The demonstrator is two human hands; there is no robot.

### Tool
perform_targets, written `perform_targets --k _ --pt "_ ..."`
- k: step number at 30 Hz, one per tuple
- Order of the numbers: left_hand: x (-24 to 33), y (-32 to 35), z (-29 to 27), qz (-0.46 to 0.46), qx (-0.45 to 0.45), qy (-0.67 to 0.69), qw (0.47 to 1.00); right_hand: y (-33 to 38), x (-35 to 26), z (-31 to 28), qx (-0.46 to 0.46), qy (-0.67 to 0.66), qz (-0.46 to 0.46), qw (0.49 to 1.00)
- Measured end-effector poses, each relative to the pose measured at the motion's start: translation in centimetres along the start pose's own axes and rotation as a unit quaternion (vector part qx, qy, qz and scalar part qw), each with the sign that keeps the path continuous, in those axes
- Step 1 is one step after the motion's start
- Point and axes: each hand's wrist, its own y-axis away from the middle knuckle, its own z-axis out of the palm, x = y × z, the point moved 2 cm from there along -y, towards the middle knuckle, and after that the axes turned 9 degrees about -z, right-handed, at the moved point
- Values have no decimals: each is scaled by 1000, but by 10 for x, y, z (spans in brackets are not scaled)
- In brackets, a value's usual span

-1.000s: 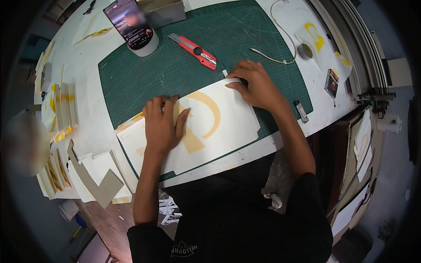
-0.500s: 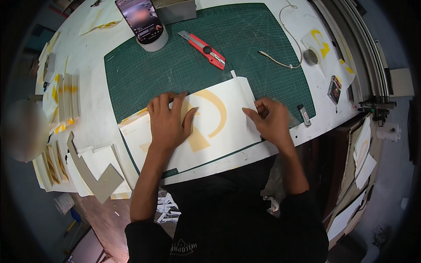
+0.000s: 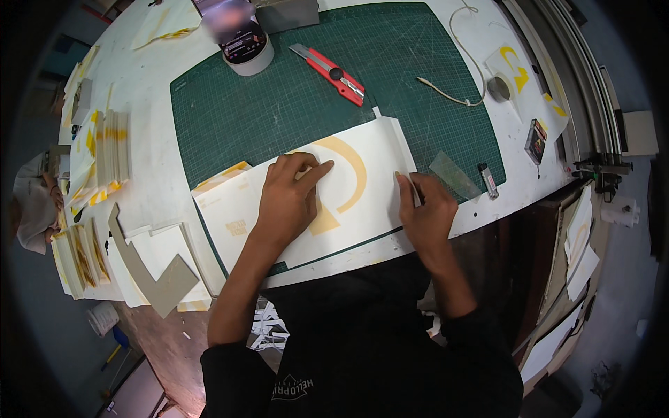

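A white paper sheet (image 3: pixel 251 209) printed with a pale yellow curved shape lies on the green cutting mat (image 3: pixel 279 104). Along its right end runs a folded flap (image 3: pixel 403 143). Resting on the sheet beside the curve is my left hand (image 3: pixel 289 198), thumb apart from its bent fingers. My right hand (image 3: pixel 426 209) pinches the flap at the sheet's right edge between thumb and fingers. Beyond the sheet lies a red utility knife (image 3: pixel 327 73) with its blade out. A small translucent rectangular piece (image 3: pixel 454 175) lies right of my right hand.
A phone (image 3: pixel 233 28) leans on a white roll (image 3: pixel 251 59) at the back. Paper stacks (image 3: pixel 108 150) and an angular grey board (image 3: pixel 167 285) are at left. At right lie a cable (image 3: pixel 453 97), a tape roll (image 3: pixel 498 88), a lighter (image 3: pixel 488 181) and a small box (image 3: pixel 536 141).
My left hand has slid right across the sheet, uncovering print at its left. My right hand has moved slightly down along the flap, now pinching it. At far left, the person has shifted.
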Motion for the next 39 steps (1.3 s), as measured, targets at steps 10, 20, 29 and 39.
perform_targets --k 10,20,29,39 --pt "-3 3 -2 -151 26 271 950 27 -76 27 -173 -25 -151 973" --pt "-6 0 -1 -65 24 164 984 24 -80 25 -209 -38 -154 965" --pt "-3 -1 0 -51 22 123 991 -30 -40 33 -129 -99 -162 973" --pt "-2 0 0 -58 35 79 995 -37 -45 50 -119 30 -251 960"
